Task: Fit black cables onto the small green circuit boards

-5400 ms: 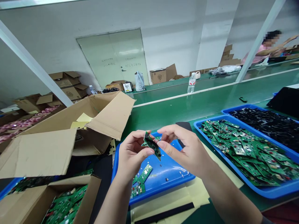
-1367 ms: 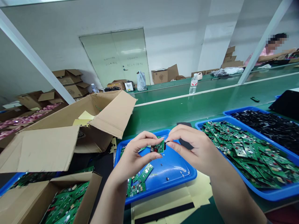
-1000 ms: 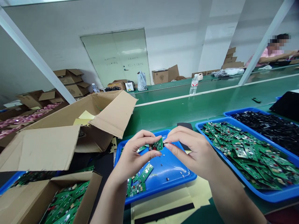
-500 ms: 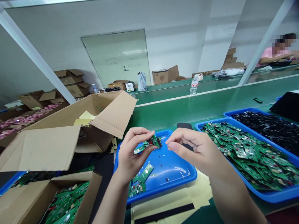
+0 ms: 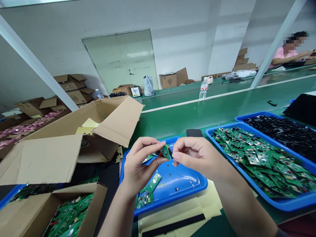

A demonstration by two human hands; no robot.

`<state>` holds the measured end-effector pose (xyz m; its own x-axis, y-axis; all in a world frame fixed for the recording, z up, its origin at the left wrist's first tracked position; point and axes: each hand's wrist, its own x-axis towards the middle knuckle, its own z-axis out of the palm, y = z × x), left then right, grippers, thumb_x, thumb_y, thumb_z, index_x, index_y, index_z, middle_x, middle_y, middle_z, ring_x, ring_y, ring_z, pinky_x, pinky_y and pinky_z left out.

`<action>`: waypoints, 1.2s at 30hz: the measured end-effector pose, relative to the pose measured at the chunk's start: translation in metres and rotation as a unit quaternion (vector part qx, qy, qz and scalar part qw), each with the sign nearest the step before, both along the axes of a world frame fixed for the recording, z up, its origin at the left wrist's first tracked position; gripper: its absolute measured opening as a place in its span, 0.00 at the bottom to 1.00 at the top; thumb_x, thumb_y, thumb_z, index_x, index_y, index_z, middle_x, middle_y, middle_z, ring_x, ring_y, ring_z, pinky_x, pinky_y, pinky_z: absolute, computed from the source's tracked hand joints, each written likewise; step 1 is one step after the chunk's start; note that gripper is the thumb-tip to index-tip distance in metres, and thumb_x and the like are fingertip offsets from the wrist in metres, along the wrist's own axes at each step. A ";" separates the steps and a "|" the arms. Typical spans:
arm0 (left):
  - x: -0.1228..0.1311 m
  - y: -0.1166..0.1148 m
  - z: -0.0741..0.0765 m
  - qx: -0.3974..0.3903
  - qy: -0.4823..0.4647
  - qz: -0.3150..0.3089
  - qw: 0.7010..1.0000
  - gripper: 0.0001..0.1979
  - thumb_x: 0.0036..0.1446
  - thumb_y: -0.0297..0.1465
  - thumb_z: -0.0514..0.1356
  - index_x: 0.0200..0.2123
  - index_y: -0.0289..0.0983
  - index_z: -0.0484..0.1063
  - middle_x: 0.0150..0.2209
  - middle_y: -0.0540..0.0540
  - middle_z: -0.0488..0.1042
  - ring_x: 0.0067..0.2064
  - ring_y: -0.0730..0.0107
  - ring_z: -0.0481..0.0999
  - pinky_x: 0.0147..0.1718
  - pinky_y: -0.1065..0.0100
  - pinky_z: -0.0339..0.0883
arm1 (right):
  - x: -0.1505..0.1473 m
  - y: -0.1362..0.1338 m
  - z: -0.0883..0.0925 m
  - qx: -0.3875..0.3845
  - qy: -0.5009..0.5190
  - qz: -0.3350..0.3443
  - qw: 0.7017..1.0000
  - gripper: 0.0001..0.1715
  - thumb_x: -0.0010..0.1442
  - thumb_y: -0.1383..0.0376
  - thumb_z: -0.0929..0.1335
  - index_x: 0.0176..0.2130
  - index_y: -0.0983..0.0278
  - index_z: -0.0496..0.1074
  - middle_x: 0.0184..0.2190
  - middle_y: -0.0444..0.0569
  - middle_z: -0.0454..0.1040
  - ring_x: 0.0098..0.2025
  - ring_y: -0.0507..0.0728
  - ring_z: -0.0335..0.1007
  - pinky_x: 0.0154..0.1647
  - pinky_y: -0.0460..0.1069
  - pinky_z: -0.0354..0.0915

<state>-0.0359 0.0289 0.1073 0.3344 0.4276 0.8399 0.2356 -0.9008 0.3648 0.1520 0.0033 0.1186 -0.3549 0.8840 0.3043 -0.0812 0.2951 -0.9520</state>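
My left hand pinches a small green circuit board between thumb and fingers, above a blue tray. My right hand is curled close beside the board's right edge, thumb and forefinger pinched together; what they hold is too small to make out. A few more green boards lie at the tray's left end, with tiny dark bits scattered on its floor.
A blue tray heaped with green boards lies to the right, with a tray of black parts behind it. Open cardboard boxes stand left; one box holds boards. A water bottle stands on the green conveyor. Another person works far right.
My right hand drew away from the board half a second ago and has come back close to its right edge. The left hand keeps its grip on the board, tilting it slightly.
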 end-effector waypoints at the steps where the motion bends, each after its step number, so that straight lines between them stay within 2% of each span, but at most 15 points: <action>1: 0.000 0.000 0.000 -0.012 -0.004 -0.008 1.000 0.20 0.52 0.27 0.66 0.49 0.45 0.73 0.38 0.46 0.72 0.40 0.69 0.73 0.35 0.69 0.72 | 0.000 0.000 0.000 -0.005 0.006 0.011 1.000 0.06 0.56 0.64 0.67 0.28 0.64 0.69 0.23 0.44 0.71 0.26 0.50 0.66 0.27 0.46 0.63; 6: 0.000 0.002 -0.003 -0.058 -0.034 -0.031 0.997 0.19 0.51 0.30 0.67 0.47 0.45 0.75 0.37 0.46 0.72 0.39 0.68 0.73 0.36 0.68 0.71 | -0.002 0.000 0.001 -0.022 0.008 0.029 0.999 0.06 0.56 0.64 0.67 0.28 0.64 0.68 0.22 0.44 0.71 0.26 0.50 0.66 0.27 0.46 0.63; 10: 0.000 0.002 -0.004 -0.070 -0.042 -0.037 0.996 0.19 0.49 0.29 0.68 0.46 0.45 0.76 0.37 0.46 0.72 0.38 0.69 0.73 0.36 0.68 0.70 | -0.004 -0.003 0.001 0.006 -0.023 -0.003 1.000 0.06 0.57 0.65 0.66 0.28 0.63 0.69 0.24 0.43 0.71 0.27 0.51 0.66 0.27 0.45 0.63; 15: 0.002 0.002 -0.004 -0.071 -0.047 -0.034 0.996 0.19 0.48 0.28 0.69 0.45 0.45 0.76 0.36 0.47 0.72 0.37 0.70 0.73 0.35 0.69 0.71 | -0.004 -0.006 0.000 0.102 -0.084 -0.072 0.989 0.06 0.58 0.69 0.65 0.29 0.63 0.68 0.27 0.43 0.71 0.30 0.50 0.67 0.32 0.45 0.64; 19: 0.004 0.004 -0.004 -0.080 -0.054 -0.013 0.995 0.17 0.46 0.28 0.69 0.43 0.43 0.77 0.35 0.47 0.73 0.36 0.70 0.73 0.33 0.69 0.71 | -0.005 -0.003 -0.002 0.214 -0.135 -0.136 0.958 0.07 0.59 0.71 0.64 0.29 0.63 0.67 0.27 0.43 0.71 0.30 0.50 0.66 0.33 0.45 0.63; 22: 0.006 0.005 -0.006 -0.128 -0.060 -0.023 0.990 0.16 0.45 0.29 0.70 0.41 0.41 0.78 0.33 0.47 0.73 0.34 0.70 0.73 0.31 0.70 0.72 | -0.005 0.001 -0.004 0.272 -0.169 -0.171 0.932 0.07 0.60 0.71 0.63 0.30 0.63 0.67 0.27 0.44 0.71 0.30 0.51 0.67 0.33 0.45 0.63; 26: 0.011 0.003 -0.007 -0.253 -0.093 -0.096 0.958 0.13 0.47 0.30 0.69 0.40 0.41 0.78 0.33 0.46 0.73 0.34 0.69 0.75 0.29 0.71 0.73 | -0.003 0.005 -0.006 0.291 -0.234 -0.245 0.895 0.13 0.61 0.63 0.65 0.25 0.63 0.64 0.21 0.44 0.69 0.22 0.50 0.64 0.25 0.46 0.59; 28: 0.014 0.001 -0.006 -0.300 -0.117 -0.131 0.938 0.11 0.46 0.32 0.69 0.37 0.40 0.79 0.32 0.46 0.74 0.32 0.70 0.75 0.28 0.72 0.72 | -0.001 0.007 -0.006 0.288 -0.244 -0.250 0.892 0.17 0.61 0.58 0.66 0.24 0.63 0.63 0.19 0.43 0.68 0.21 0.50 0.63 0.23 0.46 0.57; 32: 0.017 -0.001 -0.003 -0.387 -0.137 -0.186 0.893 0.12 0.45 0.36 0.70 0.34 0.38 0.79 0.29 0.47 0.75 0.30 0.71 0.73 0.30 0.71 0.70 | 0.006 0.009 -0.004 0.311 -0.182 -0.184 0.915 0.12 0.63 0.60 0.64 0.30 0.64 0.68 0.26 0.46 0.73 0.28 0.52 0.69 0.29 0.46 0.63; 36: 0.017 -0.003 -0.003 -0.456 -0.142 -0.219 0.851 0.14 0.46 0.38 0.69 0.36 0.39 0.80 0.31 0.45 0.77 0.30 0.69 0.75 0.32 0.69 0.70 | 0.010 0.010 -0.003 0.357 -0.128 -0.201 0.903 0.06 0.62 0.63 0.65 0.36 0.64 0.70 0.30 0.47 0.74 0.32 0.53 0.71 0.34 0.47 0.67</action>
<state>-0.0193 0.0256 0.1046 0.4687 0.8311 0.2994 -0.2636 -0.1919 0.9454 0.1625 0.0136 0.1156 -0.1883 0.5685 0.8008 0.3657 0.7974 -0.4801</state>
